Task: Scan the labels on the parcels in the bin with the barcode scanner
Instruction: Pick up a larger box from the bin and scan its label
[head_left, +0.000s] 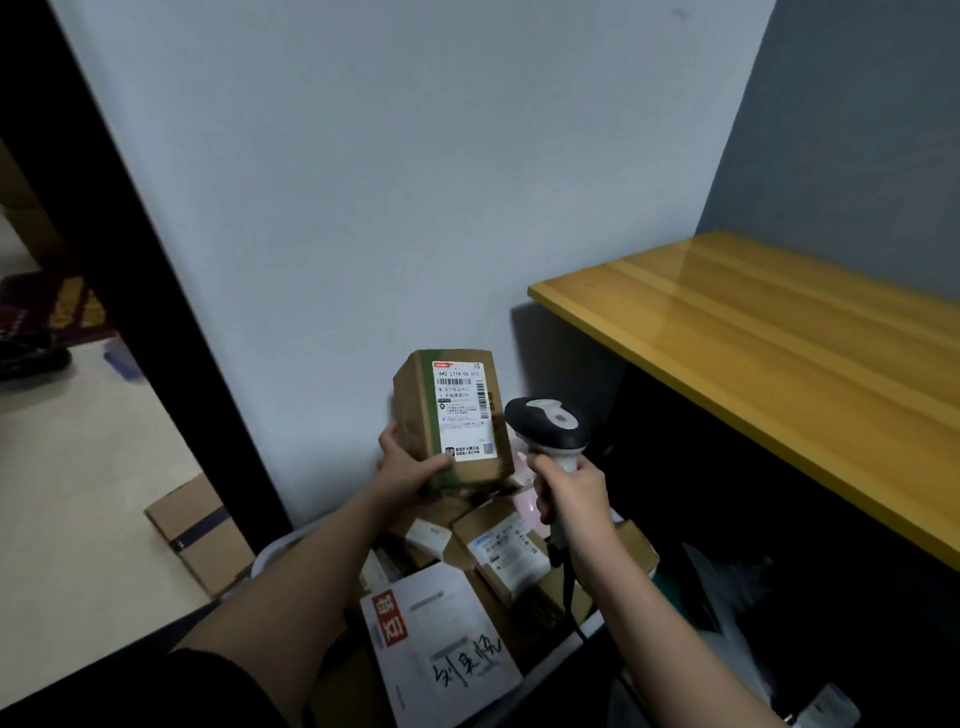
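Left hand (410, 467) clasping upright brown cardboard parcel (449, 415) above bin of parcels (467, 597), white label (464, 410) facing viewer. Right hand (571, 493) wrapped around black-and-white barcode scanner (550, 426) just beside parcel.

The bin (270, 556) shows only a pale sliver of rim at left, the rest buried under parcels and the person's forearms. The left hand (410, 467) covers the lower corner of the raised brown parcel (415, 410), whose label (464, 410) carries small print too fine to read. The right hand (571, 493) hides the grip of the barcode scanner (548, 423), and its cable (571, 597) drops out of sight behind the forearm. The bench (779, 338) is cut off by the right edge; beneath it lies darkness with indistinct shapes.
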